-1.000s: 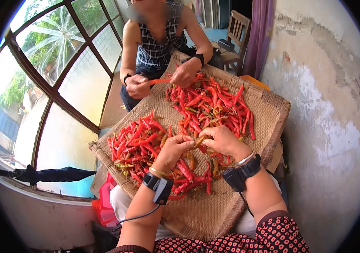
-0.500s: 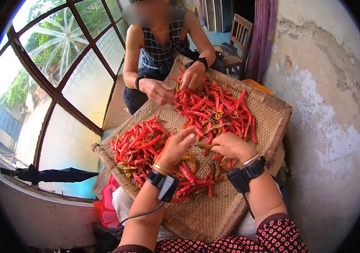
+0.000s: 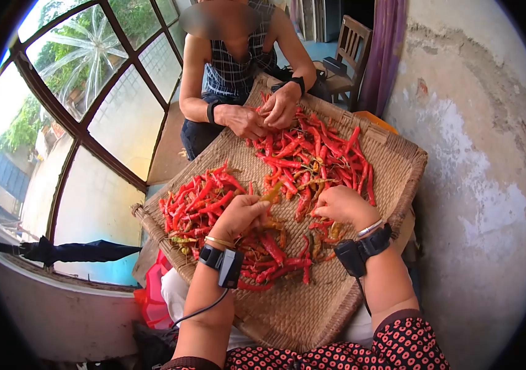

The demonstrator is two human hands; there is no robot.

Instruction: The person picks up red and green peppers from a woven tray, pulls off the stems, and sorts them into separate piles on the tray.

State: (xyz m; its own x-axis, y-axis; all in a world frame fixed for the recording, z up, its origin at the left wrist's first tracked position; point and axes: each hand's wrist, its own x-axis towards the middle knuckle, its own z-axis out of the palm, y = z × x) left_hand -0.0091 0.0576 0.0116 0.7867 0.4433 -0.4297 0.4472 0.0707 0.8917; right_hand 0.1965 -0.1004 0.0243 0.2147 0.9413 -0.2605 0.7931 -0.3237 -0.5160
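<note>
The right hand's (image 3: 344, 206) fingertips were tucked out of sight, so whatever they touched above the woven tray (image 3: 293, 314) could not be made out. The lower end of the yellow-green chili pepper (image 3: 273, 190) was hidden in the left hand (image 3: 242, 213). Near the tray's far corner, the co-worker's hands (image 3: 282, 105) covered what they handled; the co-worker's head (image 3: 221, 21) was blurred and cut off above. The left forearm (image 3: 199, 317) hid part of the tray's near-left edge.
</note>
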